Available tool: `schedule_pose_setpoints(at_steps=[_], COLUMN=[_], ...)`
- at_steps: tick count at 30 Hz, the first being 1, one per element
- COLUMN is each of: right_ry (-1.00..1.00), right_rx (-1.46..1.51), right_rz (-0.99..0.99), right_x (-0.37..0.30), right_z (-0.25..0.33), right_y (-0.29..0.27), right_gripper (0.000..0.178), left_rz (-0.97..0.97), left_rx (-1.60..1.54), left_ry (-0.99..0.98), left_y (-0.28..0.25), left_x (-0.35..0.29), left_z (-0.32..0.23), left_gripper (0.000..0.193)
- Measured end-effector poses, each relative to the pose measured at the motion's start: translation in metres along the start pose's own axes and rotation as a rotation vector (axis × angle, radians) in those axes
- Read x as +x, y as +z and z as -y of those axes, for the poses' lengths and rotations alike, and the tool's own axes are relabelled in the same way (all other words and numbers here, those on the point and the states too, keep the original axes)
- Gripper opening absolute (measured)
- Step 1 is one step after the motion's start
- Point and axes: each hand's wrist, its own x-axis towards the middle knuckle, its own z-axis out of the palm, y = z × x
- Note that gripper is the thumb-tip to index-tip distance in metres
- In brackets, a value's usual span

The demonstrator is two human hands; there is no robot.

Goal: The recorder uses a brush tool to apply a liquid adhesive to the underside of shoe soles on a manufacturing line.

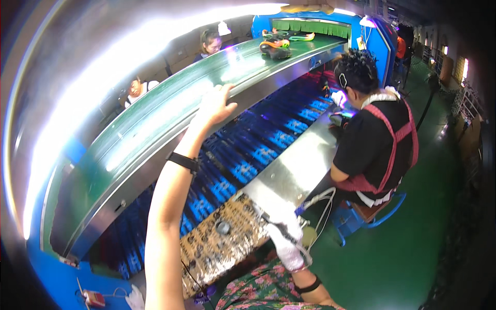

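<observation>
L grip (217,107) released, nr edge of green belt (155,124), shoes (276,50) well beyond; R grip (285,244) gloved, can't tell

Left head-worn fisheye, wide; looks down and ahead, close over hands (215,107), toward green conveyor belt (155,123).

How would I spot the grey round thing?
Find the long green belt, then the brown tabletop nearer the wearer. On it, left of the wearer's gloved right hand, sits the grey disc, rounder and larger than the black marks around it.
</observation>
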Motion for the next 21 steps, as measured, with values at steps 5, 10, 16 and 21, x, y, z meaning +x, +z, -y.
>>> schedule_pose_setpoints(at_steps=[5,10,16,21], right_ry=[0.042,0.104,0.227,0.095], right_rx=[-0.176,-0.156,-0.136,-0.337], right_rz=[-0.077,-0.112,-0.168,-0.201], right_x=[0.021,0.045,0.058,0.077], right_z=[-0.024,-0.017,-0.022,-0.036], right_y=[-0.007,-0.004,-0.009,-0.009], right_gripper=[0.023,0.023,0.023,0.014], left_rz=[0.127,0.014,0.003,-0.154], left_rx=[-0.137,-0.183,-0.295,-0.193], left_ry=[-0.026,-0.132,-0.208,-0.275], left_y=[0.074,0.149,0.204,0.197], left_x=[0.104,0.195,0.264,0.280], left_z=[-0.040,-0.049,-0.080,-0.066], left_gripper=[0.062,0.065,0.076,0.039])
